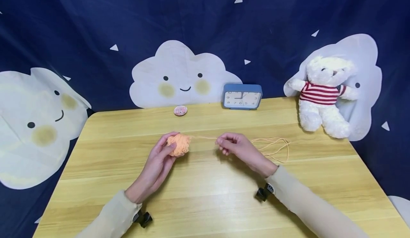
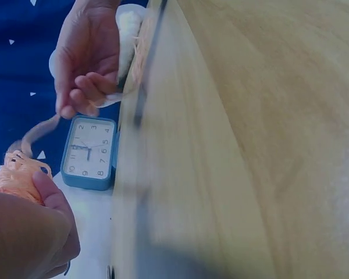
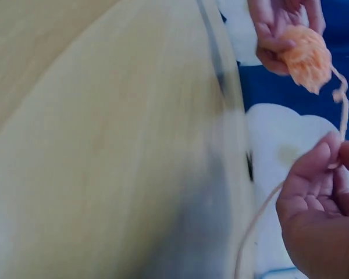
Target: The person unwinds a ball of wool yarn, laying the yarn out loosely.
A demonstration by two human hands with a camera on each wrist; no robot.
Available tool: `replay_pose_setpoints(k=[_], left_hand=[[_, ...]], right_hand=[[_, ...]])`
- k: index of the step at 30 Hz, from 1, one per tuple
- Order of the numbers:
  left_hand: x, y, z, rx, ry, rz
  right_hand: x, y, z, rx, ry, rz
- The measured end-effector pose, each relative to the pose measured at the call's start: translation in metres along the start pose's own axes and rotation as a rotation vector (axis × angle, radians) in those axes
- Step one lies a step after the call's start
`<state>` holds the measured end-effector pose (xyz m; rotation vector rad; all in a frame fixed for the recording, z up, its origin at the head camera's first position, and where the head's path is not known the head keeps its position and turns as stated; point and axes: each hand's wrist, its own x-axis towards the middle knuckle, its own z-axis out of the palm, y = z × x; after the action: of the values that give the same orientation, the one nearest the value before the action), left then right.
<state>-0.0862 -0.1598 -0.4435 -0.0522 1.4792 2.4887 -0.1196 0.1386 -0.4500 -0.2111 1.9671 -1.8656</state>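
Observation:
A fluffy ball of peach yarn (image 1: 180, 145) is gripped in my left hand (image 1: 160, 157), with the thumb across its near side. From the ball a single yarn strand (image 1: 205, 137) runs right to my right hand (image 1: 238, 147), which pinches it between thumb and fingertips. In the right wrist view, the yarn ball (image 3: 307, 59) hangs beyond the pinching right hand (image 3: 323, 197), and the strand passes on below the fingers. Loose loops of the same yarn (image 1: 277, 147) lie on the table behind my right wrist.
A blue alarm clock (image 1: 242, 96) stands at the back of the wooden table (image 1: 205, 202). Left of it lies a small pink oval object (image 1: 180, 110). At the back right sits a white teddy bear (image 1: 325, 95) in a striped shirt. A dark blue cloud-print curtain (image 1: 205, 17) hangs behind.

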Motion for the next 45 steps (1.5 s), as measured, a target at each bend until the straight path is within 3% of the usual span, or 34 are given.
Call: replay_pose_setpoints(k=[5,14,19,30,38,45], left_hand=[[-0.002,-0.001,-0.002,-0.009,0.036,-0.001],[-0.004,0.001,-0.005,-0.031,0.058,0.007],[-0.004,0.003,-0.007,-0.033,0.055,0.006],[-0.005,0.004,-0.007,-0.039,0.072,0.024],[-0.005,0.007,-0.009,-0.021,0.091,0.037],[-0.005,0.011,-0.010,-0.028,0.093,0.059]], right_hand=[[-0.008,-0.005,-0.014,0.023,0.092,-0.054],[-0.040,-0.003,-0.044,0.022,0.220,-0.034],[-0.057,-0.003,-0.063,0.089,0.298,-0.028],[-0.089,0.007,-0.108,0.270,0.341,-0.132],[-0.112,0.024,-0.132,0.284,0.361,-0.155],[-0.119,0.034,-0.151,0.260,0.392,-0.105]])
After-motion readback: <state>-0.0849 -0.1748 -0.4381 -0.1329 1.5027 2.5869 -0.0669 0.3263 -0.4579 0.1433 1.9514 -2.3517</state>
